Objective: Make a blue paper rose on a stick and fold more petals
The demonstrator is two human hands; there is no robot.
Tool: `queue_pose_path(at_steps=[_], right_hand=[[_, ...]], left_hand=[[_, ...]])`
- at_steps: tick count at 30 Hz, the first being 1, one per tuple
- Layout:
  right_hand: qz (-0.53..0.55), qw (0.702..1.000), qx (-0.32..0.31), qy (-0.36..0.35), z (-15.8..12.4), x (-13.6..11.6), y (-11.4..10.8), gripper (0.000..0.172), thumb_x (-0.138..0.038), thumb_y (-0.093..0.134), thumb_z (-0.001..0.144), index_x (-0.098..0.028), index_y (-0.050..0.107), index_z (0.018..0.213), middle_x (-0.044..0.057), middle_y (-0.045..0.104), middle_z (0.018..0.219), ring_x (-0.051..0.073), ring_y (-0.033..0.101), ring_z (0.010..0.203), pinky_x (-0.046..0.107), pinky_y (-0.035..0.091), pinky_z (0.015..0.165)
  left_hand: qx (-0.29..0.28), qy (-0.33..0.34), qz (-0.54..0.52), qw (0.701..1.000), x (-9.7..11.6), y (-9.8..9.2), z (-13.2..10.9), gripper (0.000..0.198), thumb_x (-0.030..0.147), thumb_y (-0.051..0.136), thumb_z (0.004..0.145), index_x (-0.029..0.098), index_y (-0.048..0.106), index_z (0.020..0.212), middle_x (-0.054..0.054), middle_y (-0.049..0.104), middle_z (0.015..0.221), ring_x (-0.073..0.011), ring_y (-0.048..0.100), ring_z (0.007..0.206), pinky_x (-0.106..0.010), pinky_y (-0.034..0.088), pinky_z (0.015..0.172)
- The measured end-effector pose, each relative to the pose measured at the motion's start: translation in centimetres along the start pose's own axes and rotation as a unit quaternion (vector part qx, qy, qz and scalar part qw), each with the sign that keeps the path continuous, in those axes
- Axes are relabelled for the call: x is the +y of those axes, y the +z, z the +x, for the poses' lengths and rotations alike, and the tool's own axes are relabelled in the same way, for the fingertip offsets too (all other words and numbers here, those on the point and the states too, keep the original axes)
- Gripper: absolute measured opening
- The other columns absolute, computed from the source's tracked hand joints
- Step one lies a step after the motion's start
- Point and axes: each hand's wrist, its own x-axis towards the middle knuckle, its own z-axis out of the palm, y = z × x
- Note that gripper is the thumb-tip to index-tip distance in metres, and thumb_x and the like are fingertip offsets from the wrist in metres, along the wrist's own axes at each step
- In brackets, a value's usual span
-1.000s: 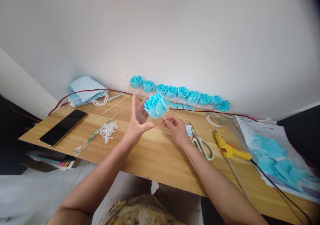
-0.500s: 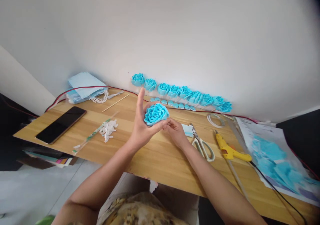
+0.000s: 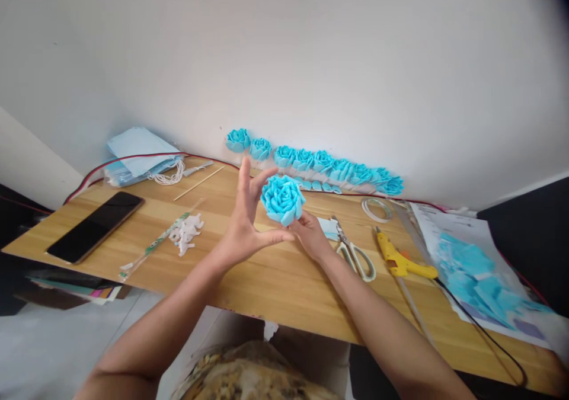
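A blue handmade rose (image 3: pixel 283 200) faces up toward me above the middle of the wooden table. Behind and below its lower right side, my right hand (image 3: pixel 311 233) is closed in a pinch on it; the exact part gripped is hidden. My left hand (image 3: pixel 249 219) stands open just left of the flower, thumb stretched out beneath it and fingers raised. Whether the left fingers touch the petals I cannot tell. To the right of my right hand lie scissors (image 3: pixel 354 252) with pale handles, beside a light blue fabric piece (image 3: pixel 328 228).
Several finished blue roses (image 3: pixel 322 160) lean along the wall. A yellow glue gun (image 3: pixel 400 261) and blue petals in plastic (image 3: pixel 478 281) lie right. Left are a phone (image 3: pixel 95 227), white scraps (image 3: pixel 185 234), a thin stick (image 3: pixel 198 184) and stacked masks (image 3: pixel 142 151).
My left hand has come off the rose and spread open to its left. The rose, held by my right hand, has tipped so its outer petals show more.
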Motion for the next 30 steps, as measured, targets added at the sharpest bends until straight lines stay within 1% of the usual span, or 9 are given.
queue_pose_path(at_steps=[5,11,16,18,20,23,27,29,30], right_hand=[[-0.02,1.0,-0.016,-0.007,0.2,0.8,-0.3,0.037,-0.06,0.074,0.079,-0.023,0.073,0.084,0.002,0.075,0.086,0.019,0.064,0.078,0.033,0.051,0.081],[-0.011,1.0,0.006,-0.015,0.2,0.4,-0.2,0.04,-0.062,0.078,0.073,-0.023,0.073,0.076,0.001,0.072,0.078,0.019,0.064,0.077,0.032,0.05,0.08],[-0.02,1.0,0.01,0.007,0.1,-0.4,0.1,0.043,-0.064,0.079,0.07,-0.022,0.073,0.074,0.001,0.072,0.075,0.018,0.063,0.073,0.032,0.051,0.077],[-0.009,1.0,0.01,0.009,0.2,-0.5,0.2,0.042,-0.063,0.08,0.07,-0.022,0.073,0.074,0.001,0.072,0.076,0.018,0.064,0.075,0.033,0.053,0.08],[0.016,1.0,0.011,0.001,0.3,-0.2,0.1,0.039,-0.061,0.08,0.071,-0.023,0.076,0.082,0.002,0.075,0.084,0.02,0.067,0.084,0.035,0.054,0.085],[0.048,0.999,0.02,-0.005,0.6,0.4,-0.2,0.039,-0.059,0.08,0.072,-0.025,0.077,0.091,0.004,0.077,0.096,0.022,0.068,0.092,0.037,0.054,0.089],[0.063,0.997,0.047,-0.005,0.8,1.0,-0.8,0.035,-0.054,0.083,0.069,-0.023,0.072,0.078,0.002,0.074,0.081,0.02,0.067,0.08,0.035,0.054,0.084],[0.078,0.995,0.056,0.002,0.9,1.1,-1.0,0.034,-0.052,0.085,0.068,-0.023,0.071,0.078,0.001,0.073,0.078,0.019,0.066,0.077,0.034,0.054,0.081],[0.084,0.995,0.059,0.007,0.9,1.1,-1.0,0.034,-0.052,0.086,0.067,-0.023,0.072,0.079,0.001,0.073,0.079,0.019,0.066,0.076,0.034,0.054,0.081]], left_hand=[[-0.017,-0.048,-0.029,0.998,0.7,-0.2,1.5,0.143,0.04,0.1,0.047,0.038,0.015,0.162,-0.017,0.05,0.15,-0.0439,0.044,0.141,-0.059,0.038,0.114],[-0.029,-0.058,-0.023,0.998,0.6,0.9,1.5,0.138,0.04,0.099,0.053,0.038,0.015,0.162,-0.016,0.06,0.138,-0.0464,0.056,0.128,-0.064,0.046,0.105],[0.011,-0.063,-0.036,0.997,0.2,1.6,1.3,0.13,0.042,0.097,0.056,0.036,0.022,0.161,-0.016,0.055,0.141,-0.0486,0.046,0.137,-0.067,0.04,0.11],[0.007,-0.063,-0.032,0.997,0.2,1.8,1.4,0.129,0.04,0.097,0.057,0.034,0.021,0.161,-0.016,0.058,0.137,-0.0481,0.046,0.138,-0.067,0.038,0.112],[-0.004,-0.06,-0.028,0.998,0.2,2.0,1.6,0.131,0.038,0.097,0.057,0.034,0.018,0.162,-0.015,0.06,0.134,-0.0476,0.047,0.137,-0.067,0.037,0.112],[-0.03,-0.059,-0.034,0.997,-0.2,2.0,2.1,0.135,0.04,0.098,0.055,0.036,0.015,0.162,-0.016,0.055,0.141,-0.0479,0.045,0.139,-0.067,0.038,0.112],[-0.04,-0.062,-0.027,0.997,-1.3,1.6,2.6,0.134,0.049,0.096,0.053,0.037,0.018,0.161,-0.016,0.037,0.159,-0.0463,0.033,0.148,-0.063,0.035,0.117],[-0.04,-0.073,-0.019,0.996,-2.0,1.4,2.5,0.129,0.051,0.094,0.056,0.036,0.02,0.161,-0.014,0.036,0.16,-0.0429,0.035,0.148,-0.059,0.036,0.118],[-0.042,-0.084,-0.012,0.996,-2.3,1.3,2.3,0.123,0.051,0.093,0.058,0.035,0.026,0.159,-0.014,0.041,0.158,-0.0411,0.039,0.146,-0.058,0.037,0.117]])
